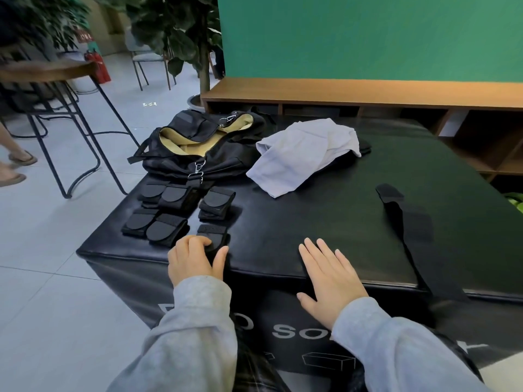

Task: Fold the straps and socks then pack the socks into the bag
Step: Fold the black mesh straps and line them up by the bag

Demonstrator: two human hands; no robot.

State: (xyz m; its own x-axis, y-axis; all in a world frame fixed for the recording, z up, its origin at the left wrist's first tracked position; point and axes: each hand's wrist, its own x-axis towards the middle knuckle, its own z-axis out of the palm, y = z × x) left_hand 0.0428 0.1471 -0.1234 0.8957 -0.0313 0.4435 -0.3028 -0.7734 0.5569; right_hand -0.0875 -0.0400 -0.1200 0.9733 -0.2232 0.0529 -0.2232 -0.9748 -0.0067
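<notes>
Several folded black straps [169, 210] lie in rows on the left of the black padded box top [325, 216]. My left hand [195, 257] grips one more folded strap [213, 236] at the near end of the rows, fingers on top and thumb at its right side. My right hand [329, 275] rests flat and open on the box's front edge, holding nothing. One long unfolded black strap [410, 230] stretches down the right side. An open black bag [203, 140] with tan lining sits at the far left corner. A pale lavender cloth [300, 154] lies beside the bag.
A wooden bench with cubbies [368, 97] stands behind the box under a green wall. To the left are a wooden table with metal legs [70, 89], potted plants [184, 38], and a person's sandalled feet [17, 165] on the tiled floor.
</notes>
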